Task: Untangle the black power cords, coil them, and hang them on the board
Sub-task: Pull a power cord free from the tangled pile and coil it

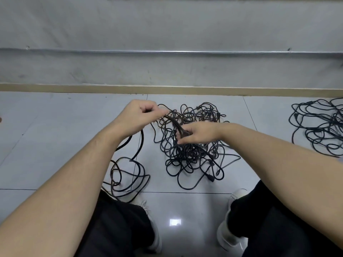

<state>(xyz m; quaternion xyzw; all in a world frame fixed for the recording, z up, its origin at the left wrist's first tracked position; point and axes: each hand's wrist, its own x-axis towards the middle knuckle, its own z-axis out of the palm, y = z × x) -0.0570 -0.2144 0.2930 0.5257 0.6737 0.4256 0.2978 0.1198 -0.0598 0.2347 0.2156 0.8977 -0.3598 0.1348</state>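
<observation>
The tangled black cords (193,145) lie heaped on the grey tiled floor (55,127) between my feet and the wall. My right hand (199,134) pinches a plug above the heap; my left hand (138,115) grips the strand stretched taut between them. A looser cord (128,175) trails by my left knee, and another pile (319,127) lies far right.

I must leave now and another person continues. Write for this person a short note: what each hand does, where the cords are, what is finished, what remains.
Left hand: raised, pinches a cord that runs to the right hand.
Right hand: grips that cord over the main tangle.
Cords: main tangle on the floor ahead; a loose thicker cord by the left knee; a second pile at far right.
Done: nothing is coiled or hung in this view.
Left: free each cord, coil it, hang it. The board is not in view.
</observation>
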